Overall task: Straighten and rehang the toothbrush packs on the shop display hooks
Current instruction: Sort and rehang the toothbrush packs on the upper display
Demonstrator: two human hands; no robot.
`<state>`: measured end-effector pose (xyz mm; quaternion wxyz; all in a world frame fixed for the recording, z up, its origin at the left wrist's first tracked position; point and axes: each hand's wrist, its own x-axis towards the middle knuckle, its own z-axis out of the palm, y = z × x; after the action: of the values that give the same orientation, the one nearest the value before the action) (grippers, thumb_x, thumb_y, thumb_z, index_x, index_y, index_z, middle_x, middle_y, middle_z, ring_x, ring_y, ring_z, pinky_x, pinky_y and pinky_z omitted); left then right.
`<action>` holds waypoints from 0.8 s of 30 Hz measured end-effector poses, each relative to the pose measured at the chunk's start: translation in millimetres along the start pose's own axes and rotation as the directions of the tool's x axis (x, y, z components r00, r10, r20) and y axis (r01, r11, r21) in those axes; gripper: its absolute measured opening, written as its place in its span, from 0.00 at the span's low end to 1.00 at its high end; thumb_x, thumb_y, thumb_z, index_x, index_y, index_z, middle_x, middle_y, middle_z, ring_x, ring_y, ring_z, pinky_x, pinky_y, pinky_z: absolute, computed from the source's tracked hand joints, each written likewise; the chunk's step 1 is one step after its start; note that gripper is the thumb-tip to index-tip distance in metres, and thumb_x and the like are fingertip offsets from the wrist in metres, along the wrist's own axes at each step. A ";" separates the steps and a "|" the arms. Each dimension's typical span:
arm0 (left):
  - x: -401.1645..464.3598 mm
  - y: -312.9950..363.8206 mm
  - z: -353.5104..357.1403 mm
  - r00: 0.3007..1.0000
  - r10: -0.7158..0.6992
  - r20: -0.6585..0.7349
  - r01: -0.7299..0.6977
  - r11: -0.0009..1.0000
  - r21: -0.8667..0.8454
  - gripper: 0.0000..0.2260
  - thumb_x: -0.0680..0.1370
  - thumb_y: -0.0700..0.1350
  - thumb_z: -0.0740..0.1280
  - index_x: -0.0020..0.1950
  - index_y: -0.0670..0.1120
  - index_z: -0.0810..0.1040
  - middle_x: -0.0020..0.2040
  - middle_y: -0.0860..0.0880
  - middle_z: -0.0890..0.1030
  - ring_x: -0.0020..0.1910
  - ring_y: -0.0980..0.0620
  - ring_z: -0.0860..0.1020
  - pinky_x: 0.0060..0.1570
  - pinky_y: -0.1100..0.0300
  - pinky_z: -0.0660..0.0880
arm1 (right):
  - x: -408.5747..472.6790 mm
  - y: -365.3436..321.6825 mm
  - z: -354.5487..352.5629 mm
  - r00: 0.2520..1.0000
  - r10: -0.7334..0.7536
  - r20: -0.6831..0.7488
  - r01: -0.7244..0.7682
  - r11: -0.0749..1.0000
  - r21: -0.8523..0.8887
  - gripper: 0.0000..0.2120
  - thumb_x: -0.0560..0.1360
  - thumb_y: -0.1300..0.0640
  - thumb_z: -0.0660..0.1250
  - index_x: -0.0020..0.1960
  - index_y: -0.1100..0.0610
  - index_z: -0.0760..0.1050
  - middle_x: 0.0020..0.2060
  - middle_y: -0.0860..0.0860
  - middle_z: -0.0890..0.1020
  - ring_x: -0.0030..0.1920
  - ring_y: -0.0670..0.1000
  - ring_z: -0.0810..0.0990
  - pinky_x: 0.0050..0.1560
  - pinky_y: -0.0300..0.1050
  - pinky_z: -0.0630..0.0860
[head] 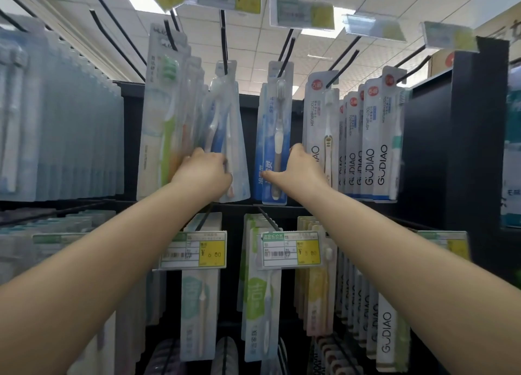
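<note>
My left hand (203,169) grips the clear pack (225,137) at eleven o'clock; my right hand (296,166), fingers curled, seemingly pinches the blue pack (272,137) at one.

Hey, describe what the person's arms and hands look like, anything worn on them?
Both forearms are bare as far as the view shows. The left hand and right hand wear no gloves, and no watch or bracelet shows. Rings cannot be judged from the backs of the hands.

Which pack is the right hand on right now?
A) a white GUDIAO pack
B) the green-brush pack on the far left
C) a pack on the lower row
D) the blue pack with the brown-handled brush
D: the right hand grips the lower part of the blue pack, thumb on its front, while the left hand holds the clear pouch beside it.
</note>
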<state>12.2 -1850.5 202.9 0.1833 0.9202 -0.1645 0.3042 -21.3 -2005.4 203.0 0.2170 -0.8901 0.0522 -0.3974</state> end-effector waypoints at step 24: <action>-35.1 -14.0 2.0 0.964 0.145 -0.223 -0.135 0.989 0.058 0.19 0.81 0.47 0.57 0.71 0.45 0.62 0.67 0.39 0.63 0.46 0.43 0.72 0.43 0.55 0.70 | 6.7 34.1 -37.7 0.990 0.060 0.127 -0.109 0.899 0.425 0.08 0.76 0.60 0.60 0.54 0.54 0.66 0.41 0.48 0.73 0.43 0.49 0.73 0.45 0.47 0.74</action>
<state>-7.6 -1832.4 176.3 0.1595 0.8693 -0.2007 0.4225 -41.6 -2050.9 215.2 0.4279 -0.8376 -0.0106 -0.3394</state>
